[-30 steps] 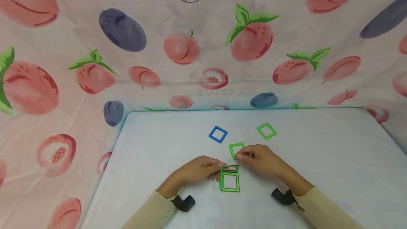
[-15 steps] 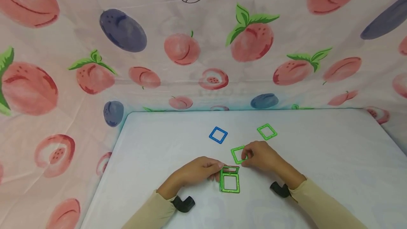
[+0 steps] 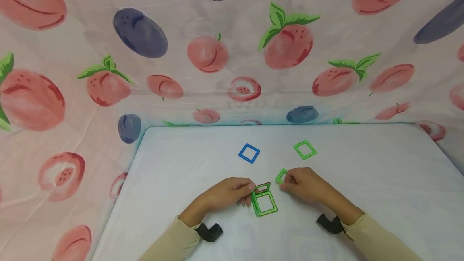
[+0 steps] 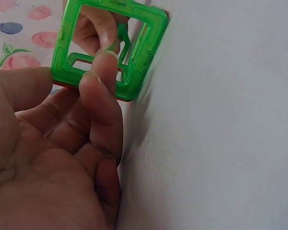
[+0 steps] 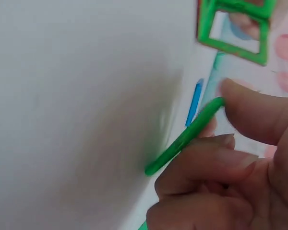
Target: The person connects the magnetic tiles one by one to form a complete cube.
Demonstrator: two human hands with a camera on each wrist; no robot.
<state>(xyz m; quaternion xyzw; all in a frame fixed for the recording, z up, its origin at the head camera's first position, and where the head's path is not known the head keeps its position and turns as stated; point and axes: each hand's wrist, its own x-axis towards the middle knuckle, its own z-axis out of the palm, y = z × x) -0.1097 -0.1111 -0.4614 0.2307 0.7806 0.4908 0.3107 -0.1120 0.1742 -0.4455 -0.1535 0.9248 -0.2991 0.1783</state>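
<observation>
My left hand (image 3: 232, 191) holds a small structure of joined magnetic tiles (image 3: 268, 213) by its left side, thumb at the edge. Its square frames are green, and one standing at the back has a red edge. In the left wrist view, fingertips show through the opening of the nearest green frame (image 4: 144, 67). To the right, my right hand (image 3: 306, 184) pinches a loose green square magnetic tile (image 5: 185, 136) between thumb and fingers. That tile is tilted, edge-on in the right wrist view, and partly hidden by the fingers in the head view. A gap separates it from the structure.
Farther back on the white table (image 3: 188, 152) lie a blue square magnetic tile (image 3: 243, 150) and another green one (image 3: 300, 143), both flat. A fruit-print cloth (image 3: 159, 108) hangs behind the table and along its left side.
My right hand has drawn the loose green tile rightward and turned it from lying flat to tilted. My left hand has stayed in place while the structure has turned slightly.
</observation>
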